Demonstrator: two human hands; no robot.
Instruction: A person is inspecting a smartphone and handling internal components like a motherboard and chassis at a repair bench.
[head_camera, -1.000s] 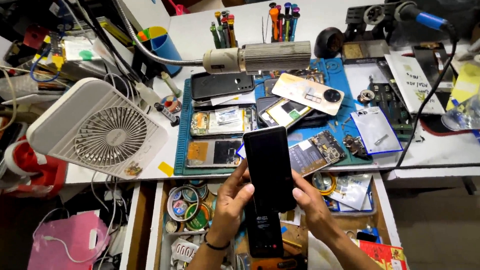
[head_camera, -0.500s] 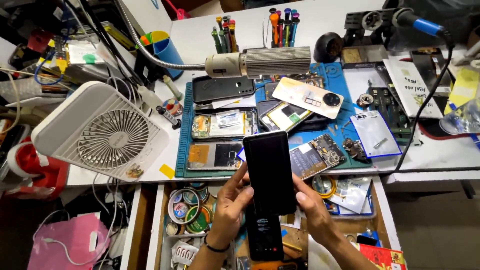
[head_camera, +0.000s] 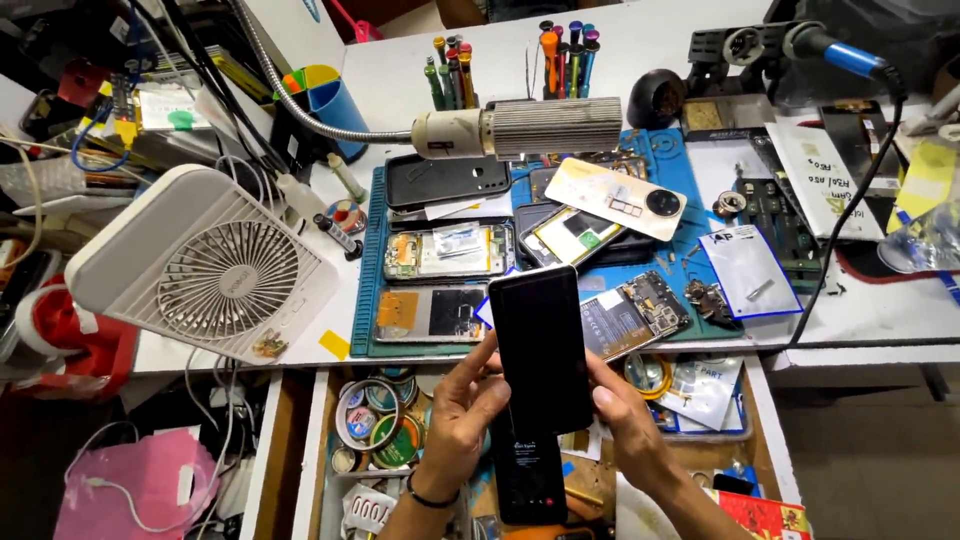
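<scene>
A black phone screen panel (head_camera: 540, 345) stands upright above an open drawer, and both my hands hold it. My left hand (head_camera: 460, 410) grips its left edge, fingers curled round it. On the other side, my right hand (head_camera: 625, 420) holds the right edge. Below the panel lies a second dark phone (head_camera: 528, 470) with a lit screen, partly hidden behind the panel. Just beyond the panel, on a blue work mat (head_camera: 372, 300), lie several opened phones (head_camera: 450, 250) and a pale back cover (head_camera: 615, 197).
A white desk fan (head_camera: 205, 265) lies tilted at the left. A gooseneck lamp (head_camera: 520, 128) hangs over the mat. Screwdrivers (head_camera: 560, 50) stand at the back, a soldering iron (head_camera: 830, 50) at the back right. The drawer (head_camera: 310, 440) holds tape rolls (head_camera: 375, 425) and small bags.
The view has shifted slightly. The panel and both hands stay in nearly the same place.
</scene>
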